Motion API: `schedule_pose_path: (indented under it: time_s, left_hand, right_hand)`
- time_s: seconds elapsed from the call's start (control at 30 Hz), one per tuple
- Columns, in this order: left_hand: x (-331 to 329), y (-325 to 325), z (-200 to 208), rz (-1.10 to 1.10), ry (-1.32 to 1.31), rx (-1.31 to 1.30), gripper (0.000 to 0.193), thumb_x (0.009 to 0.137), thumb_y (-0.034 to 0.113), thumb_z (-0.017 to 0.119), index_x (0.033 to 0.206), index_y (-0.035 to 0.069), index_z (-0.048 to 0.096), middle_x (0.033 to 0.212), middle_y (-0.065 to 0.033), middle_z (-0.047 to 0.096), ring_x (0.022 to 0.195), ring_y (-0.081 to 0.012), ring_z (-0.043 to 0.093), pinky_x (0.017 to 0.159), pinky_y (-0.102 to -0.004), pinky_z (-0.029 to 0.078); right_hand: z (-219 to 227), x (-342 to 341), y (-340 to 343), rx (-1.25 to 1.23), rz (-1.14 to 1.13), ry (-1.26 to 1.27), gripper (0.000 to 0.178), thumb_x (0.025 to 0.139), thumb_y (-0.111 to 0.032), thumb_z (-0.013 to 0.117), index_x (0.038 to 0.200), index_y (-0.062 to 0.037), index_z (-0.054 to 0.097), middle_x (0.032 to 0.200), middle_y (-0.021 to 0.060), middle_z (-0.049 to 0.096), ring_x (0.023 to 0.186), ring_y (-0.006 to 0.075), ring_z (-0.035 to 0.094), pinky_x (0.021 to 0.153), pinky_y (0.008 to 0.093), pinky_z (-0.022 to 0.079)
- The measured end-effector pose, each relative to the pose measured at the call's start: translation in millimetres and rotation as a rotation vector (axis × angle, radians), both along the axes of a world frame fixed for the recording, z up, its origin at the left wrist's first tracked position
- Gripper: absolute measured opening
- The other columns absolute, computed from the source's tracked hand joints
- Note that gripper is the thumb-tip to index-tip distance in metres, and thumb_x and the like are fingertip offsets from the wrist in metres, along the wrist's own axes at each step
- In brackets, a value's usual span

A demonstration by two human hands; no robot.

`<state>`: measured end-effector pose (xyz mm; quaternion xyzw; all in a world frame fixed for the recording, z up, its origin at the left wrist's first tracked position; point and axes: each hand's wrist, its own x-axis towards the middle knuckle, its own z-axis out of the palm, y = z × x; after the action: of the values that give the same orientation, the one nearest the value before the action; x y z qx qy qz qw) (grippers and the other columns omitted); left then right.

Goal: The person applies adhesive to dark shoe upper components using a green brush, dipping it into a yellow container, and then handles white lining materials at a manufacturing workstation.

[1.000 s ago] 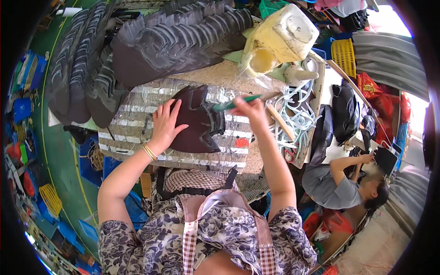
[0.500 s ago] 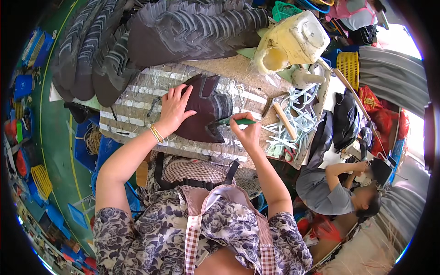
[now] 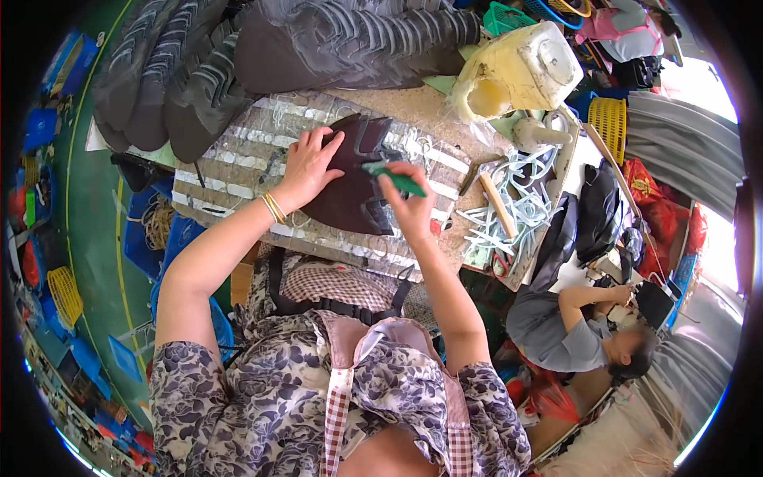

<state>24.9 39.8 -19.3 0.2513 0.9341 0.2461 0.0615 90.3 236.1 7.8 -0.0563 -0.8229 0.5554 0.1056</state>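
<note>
A dark brown cut piece of leather-like sheet (image 3: pixel 338 205), with notched edges bearing a greyish, shiny band, lies on the worn, streaked work board (image 3: pixel 230 179). My left hand (image 3: pixel 308 169) rests on its left part, fingers apart, pressing on it. In my right hand (image 3: pixel 411 208) is a green-handled brush (image 3: pixel 405 183), its pale end over the notched right side of the piece. Whether that end touches the sheet I cannot tell. Behind lie fanned stacks of similar dark pieces (image 3: pixel 318 56) with grey-coated edges.
A cut-open yellowish plastic jug (image 3: pixel 520 71) stands at the board's far right. Nearer are pale strips (image 3: pixel 524 187), a wooden stick (image 3: pixel 497 205) and red-handled scissors (image 3: pixel 499 266). Blue bins (image 3: pixel 147 254) stand left. Another person (image 3: pixel 556 326) sits at right.
My right hand has moved up and left with the brush, from the lower notch toward the upper one. The left hand stays on the piece, its fingers slightly shifted.
</note>
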Motion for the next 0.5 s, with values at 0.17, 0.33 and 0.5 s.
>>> schedule_pose_path:
  time_s: [0.17,0.33,0.5]
  left_hand:
    - [0,-3,2,0.018,-0.073,0.008,0.067,0.067,0.021,0.074,0.127,0.011,0.046,0.121,-0.0073,0.042,0.109,-0.0264,0.042,0.087,-0.0399,0.039]
    - [2,-6,3,0.066,-0.067,0.062,0.073,0.065,0.021,0.075,0.129,0.008,0.043,0.120,-0.0067,0.044,0.108,-0.0253,0.043,0.086,-0.0393,0.038]
    - [-1,2,0,0.040,-0.026,0.072,0.075,0.061,0.021,0.078,0.126,0.005,0.043,0.116,-0.0064,0.045,0.105,-0.0253,0.044,0.084,-0.0393,0.040]
  right_hand:
    - [-7,79,14,0.220,0.198,-0.014,0.021,0.070,-0.012,0.075,0.083,-0.0072,0.059,0.077,0.0066,0.064,0.066,0.0191,0.064,0.059,0.0289,0.050]
    - [12,28,2,0.202,0.188,-0.139,0.011,0.077,-0.010,0.070,0.082,-0.0044,0.063,0.073,0.0068,0.064,0.063,0.0169,0.064,0.053,0.0275,0.049]
    - [-13,-64,-10,0.375,0.054,-0.146,0.016,0.085,-0.019,0.061,0.087,-0.0026,0.065,0.068,0.0093,0.064,0.061,0.0187,0.064,0.055,0.0289,0.046]
